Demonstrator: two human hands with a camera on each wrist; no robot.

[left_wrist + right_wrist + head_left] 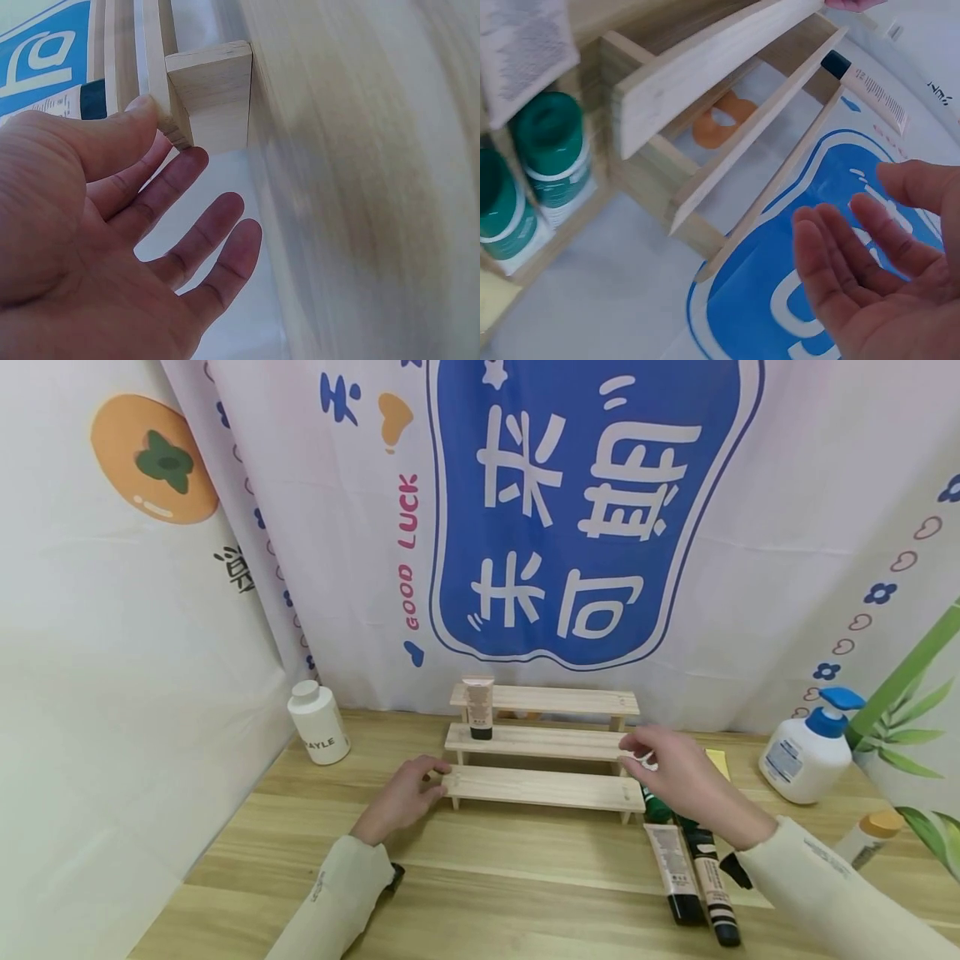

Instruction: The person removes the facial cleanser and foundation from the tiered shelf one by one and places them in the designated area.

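A three-tier wooden rack stands on the table against the curtain. My left hand pinches the left end of its lowest shelf; in the left wrist view the thumb lies on the board with a fingertip beneath. Beside the right end of the middle shelf, my right hand hovers with loosely bent fingers and nothing between them. A pink tube with a black cap stands upright on the middle shelf, toward the left. Right of the rack lie another pink tube, a slimmer tube and green-capped tubes.
A white bottle stands at the back left. On the right are a blue-topped pump bottle, an orange-capped bottle and a green plant. A small black object shows beside the left sleeve. The printed curtain hangs behind.
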